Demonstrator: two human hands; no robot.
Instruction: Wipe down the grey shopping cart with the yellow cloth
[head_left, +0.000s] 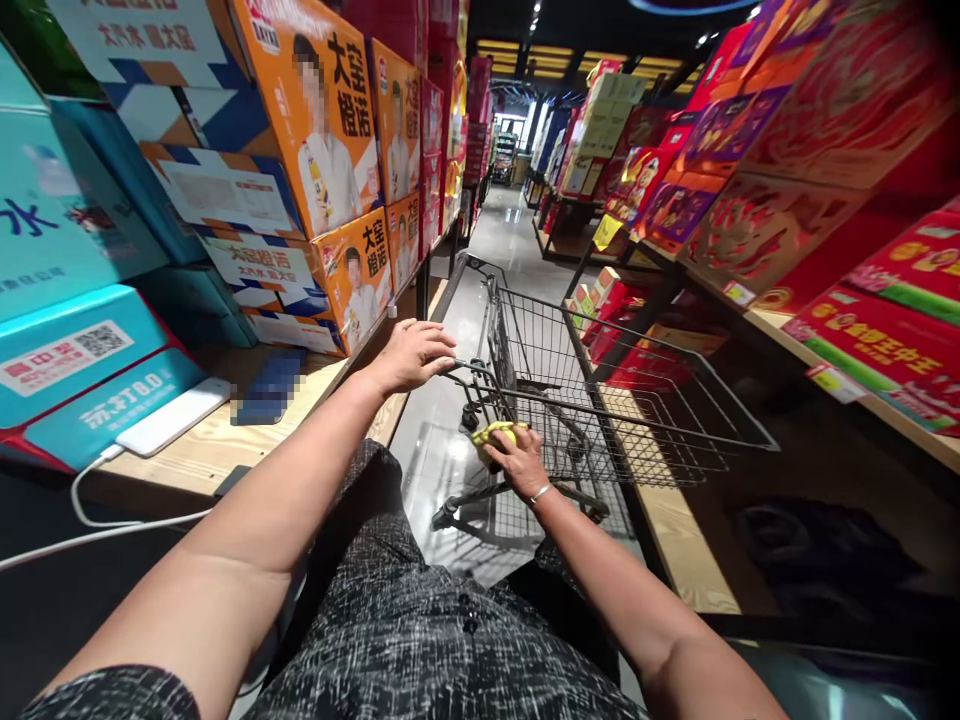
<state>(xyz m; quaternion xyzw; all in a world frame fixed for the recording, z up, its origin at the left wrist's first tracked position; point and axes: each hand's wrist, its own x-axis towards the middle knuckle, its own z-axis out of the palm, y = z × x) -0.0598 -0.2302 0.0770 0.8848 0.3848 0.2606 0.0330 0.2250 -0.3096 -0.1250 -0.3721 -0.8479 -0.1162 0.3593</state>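
Observation:
A grey wire shopping cart (615, 414) stands in front of me, its basket stretching off to the right. My left hand (416, 356) is closed on the near left end of the cart, its fingers curled over the handle bar. Lower and to the right, my right hand (519, 460) grips a bunched yellow cloth (491, 436) against the near side of the cart. The fingers partly cover the cloth. A silver bracelet (540, 493) circles the right wrist. No goods show inside the basket.
Orange drink cartons (349, 275) and teal cartons (82, 370) are stacked on the left wooden shelf. A white power bank (176, 415) with a cable and a dark phone (270, 388) lie there. Red gift boxes (885, 335) fill the right shelf. A tiled aisle (510, 215) runs ahead.

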